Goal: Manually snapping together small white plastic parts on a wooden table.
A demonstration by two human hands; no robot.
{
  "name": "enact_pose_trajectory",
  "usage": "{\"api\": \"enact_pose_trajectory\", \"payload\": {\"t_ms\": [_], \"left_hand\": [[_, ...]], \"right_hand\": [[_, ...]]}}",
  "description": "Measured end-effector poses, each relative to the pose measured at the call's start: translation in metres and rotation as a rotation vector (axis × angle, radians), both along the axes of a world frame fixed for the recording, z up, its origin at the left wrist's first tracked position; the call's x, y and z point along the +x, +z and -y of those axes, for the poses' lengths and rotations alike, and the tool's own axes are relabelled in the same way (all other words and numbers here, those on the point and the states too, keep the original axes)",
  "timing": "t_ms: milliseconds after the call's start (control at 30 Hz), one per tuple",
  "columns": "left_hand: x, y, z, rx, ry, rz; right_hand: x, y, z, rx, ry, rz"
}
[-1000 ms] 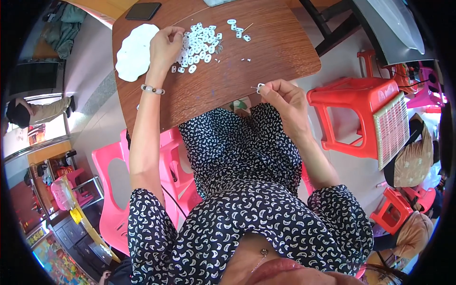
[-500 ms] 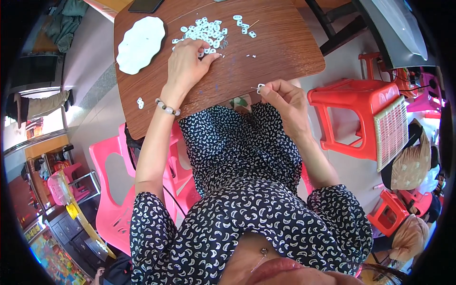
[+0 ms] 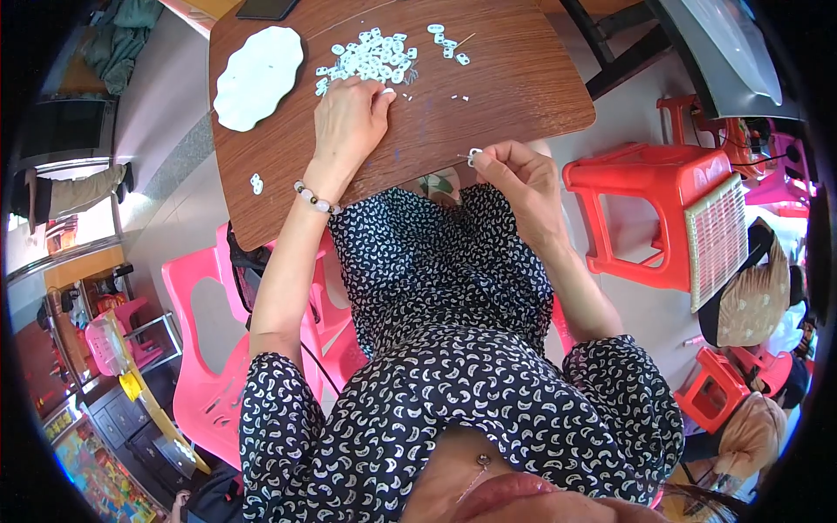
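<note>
A pile of small white two-holed plastic pieces (image 3: 370,59) lies on the brown wooden table (image 3: 514,83). At its near edge is my left hand (image 3: 350,120), thumb and fingers pinched at a small white piece (image 3: 387,91), mostly hidden. Over the table's near edge, my right hand (image 3: 521,179) pinches another white plastic piece (image 3: 473,158), with a thin wire-like tip sticking out to the left. A few thin metal bits (image 3: 410,77) lie beside the pile. Several more white pieces (image 3: 449,44) sit apart to the right, next to a thin wooden stick (image 3: 467,41).
A white scalloped plate (image 3: 259,80) is at the table's left. Two joined white pieces (image 3: 256,184) lie near its left edge. Tiny white bits (image 3: 459,98) are scattered mid-table. A dark flat object (image 3: 267,9) is at the far edge. Red stool (image 3: 649,205) right, pink chair (image 3: 205,349) left.
My left hand has drawn slightly back toward me from the pile, its fingers more closed. My right hand has shifted a little left and away with its white piece.
</note>
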State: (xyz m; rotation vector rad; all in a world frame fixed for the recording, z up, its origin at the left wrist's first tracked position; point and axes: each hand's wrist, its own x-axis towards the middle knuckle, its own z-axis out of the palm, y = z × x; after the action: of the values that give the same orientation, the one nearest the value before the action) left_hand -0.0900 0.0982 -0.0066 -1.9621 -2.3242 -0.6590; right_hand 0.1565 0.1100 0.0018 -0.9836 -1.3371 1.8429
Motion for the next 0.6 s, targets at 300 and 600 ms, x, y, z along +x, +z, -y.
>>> {"api": "enact_pose_trajectory", "payload": {"t_ms": [300, 600], "left_hand": [[0.018, 0.006, 0.033, -0.074, 0.120, 1.388], [0.057, 0.025, 0.061, -0.136, 0.085, 1.725]], "right_hand": [[0.001, 0.008, -0.001, -0.083, 0.017, -0.044], [-0.001, 0.013, 0.003, -0.081, 0.008, -0.068]]}}
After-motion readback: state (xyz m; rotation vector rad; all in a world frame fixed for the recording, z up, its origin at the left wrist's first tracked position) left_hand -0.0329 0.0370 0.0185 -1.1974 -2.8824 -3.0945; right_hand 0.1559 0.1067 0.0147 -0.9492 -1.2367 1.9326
